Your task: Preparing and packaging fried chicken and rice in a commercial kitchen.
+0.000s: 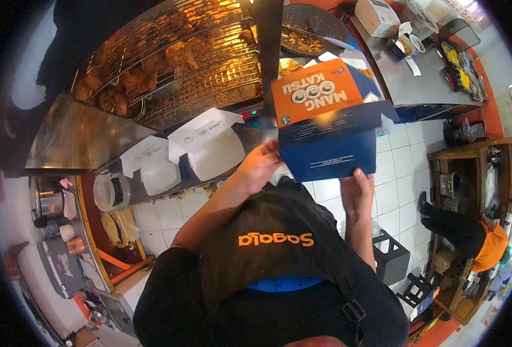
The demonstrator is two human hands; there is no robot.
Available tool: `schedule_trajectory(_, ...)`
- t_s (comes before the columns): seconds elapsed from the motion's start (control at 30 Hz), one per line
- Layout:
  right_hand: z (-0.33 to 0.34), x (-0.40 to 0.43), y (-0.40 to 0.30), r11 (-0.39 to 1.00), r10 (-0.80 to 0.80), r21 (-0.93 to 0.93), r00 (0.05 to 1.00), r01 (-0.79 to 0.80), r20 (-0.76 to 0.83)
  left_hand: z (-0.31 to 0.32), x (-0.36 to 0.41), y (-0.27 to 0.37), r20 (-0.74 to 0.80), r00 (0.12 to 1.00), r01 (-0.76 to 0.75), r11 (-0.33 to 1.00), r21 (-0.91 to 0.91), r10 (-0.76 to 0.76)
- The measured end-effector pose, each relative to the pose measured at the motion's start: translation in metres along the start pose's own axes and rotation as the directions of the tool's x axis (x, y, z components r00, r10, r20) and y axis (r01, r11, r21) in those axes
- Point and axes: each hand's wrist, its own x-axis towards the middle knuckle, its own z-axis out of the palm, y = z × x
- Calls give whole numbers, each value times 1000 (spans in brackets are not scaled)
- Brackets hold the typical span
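Note:
My left hand [262,167] grips the left side of a blue and orange cardboard food box [329,152], which bears writing and has its flaps standing out. My right hand [358,191] holds the box's near right edge, thumb on its face. Left of the box, two white-lined takeaway boxes, a larger one [217,152] and a smaller one [160,173], stand with lids up on the metal ledge. Beyond them, fried chicken pieces [178,56] lie on wire racks in a lit warming cabinet. Behind the held box, more food shows in white-lined boxes, partly hidden.
A round dark pan [310,37] with crumbs stands beyond the held box. At upper right, a steel counter [412,86] carries a white printer [377,17]. A person in an orange shirt [490,245] bends at wooden shelves on the right. Black plastic stools [390,260] stand on the tiled floor.

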Motion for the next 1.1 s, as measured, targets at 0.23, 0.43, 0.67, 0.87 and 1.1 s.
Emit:
schedule_trajectory(0.23, 1, 8, -65, 349, 13, -815, 867, 462, 498, 95, -33, 50, 756, 544, -528, -552, 646, 364)
schedule_trajectory(0.43, 58, 9, -71, 26, -201, -820, 806, 572, 556, 68, 9, 26, 353, 931, -295, 377, 878, -94)
schedule_trajectory(0.67, 53, 14, -9, 518, -431, -394, 630, 759, 646, 88, 33, 35, 155, 983, 78, 990, 113, -95)
schedule_trajectory(0.87, 60, 37, -15, 346, -626, -499, 591, 795, 508, 102, 35, 32, 108, 994, -23, 996, 85, 14)
schedule_trajectory(1.1, 71, 59, -63, 376, -227, -556, 655, 742, 721, 104, 48, 22, 52, 932, -363, 927, 95, 359)
